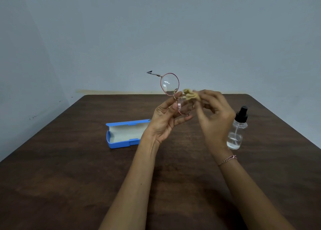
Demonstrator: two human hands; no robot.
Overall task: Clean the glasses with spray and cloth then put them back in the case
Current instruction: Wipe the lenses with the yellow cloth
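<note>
My left hand point(165, 118) holds the round, pink-rimmed glasses point(169, 83) up above the table, pinching them near the bridge. The frame stands on end, one lens above the other, with a temple arm sticking out to the upper left. My right hand point(215, 115) grips a crumpled tan cloth point(191, 95) and presses it against the lower lens. The blue glasses case point(121, 134) lies open on the table behind my left wrist, its pale lining showing. A clear spray bottle point(237, 130) with a black nozzle stands upright just right of my right hand.
The dark brown wooden table point(69, 177) reaches to a plain grey wall. Its far edge and rounded right corner are visible. A thin bracelet point(227, 159) circles my right wrist.
</note>
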